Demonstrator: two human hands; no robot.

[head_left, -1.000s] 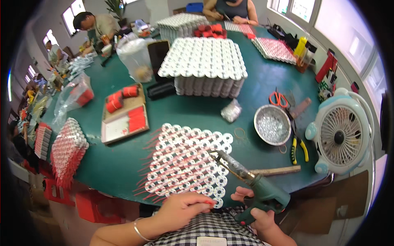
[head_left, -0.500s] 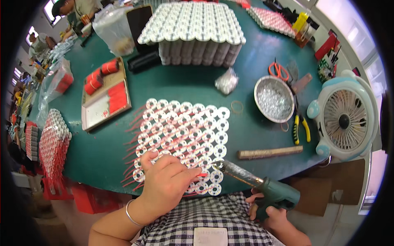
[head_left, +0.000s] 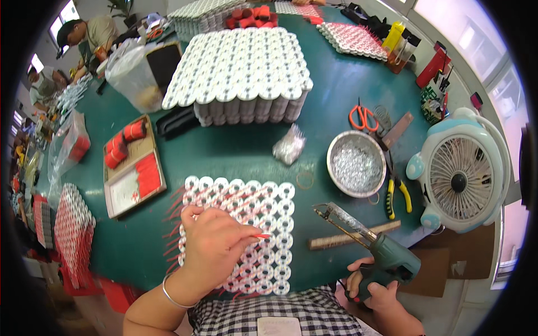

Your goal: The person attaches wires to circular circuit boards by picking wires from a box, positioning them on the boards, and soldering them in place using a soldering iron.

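My left hand (head_left: pixel 213 241) reaches over the sheet of white ring-shaped discs (head_left: pixel 284 224), with thumb and fingertips closed on a short red strand (head_left: pixel 261 236). The pinch lies close to the strand's end, presumably because so thin a piece needs fine control; whether the strand touches the discs I cannot tell. The sheet lies flat on the green table (head_left: pixel 224 162) directly before me, probably so that both hands can reach it, and red strands fringe its left side.

My right hand (head_left: pixel 370 285) is wrapped around the pistol grip of a green soldering gun (head_left: pixel 395 257). Its metal tip (head_left: pixel 330 210) points up and leftward, to the right of the sheet and apart from it, which I judge keeps hot metal off my other fingers. A wooden stick (head_left: pixel 330 241) lies beneath the gun's rods.

To the right, a metal bowl (head_left: pixel 329 162) of silvery pieces and 1 pair of yellow-and-black pliers (head_left: pixel 391 200) sit near the gun, apparently for easy reach. To the left, an open cardboard box (head_left: pixel 120 193) keeps red pieces together.

Lettering: the pale patch (head_left: pixel 278 326) on my checked apron (head_left: pixel 241 316) bears faint print, illegible here. The green-and-white pen cup (head_left: pixel 431 103) is patterned, but I can make out no words.
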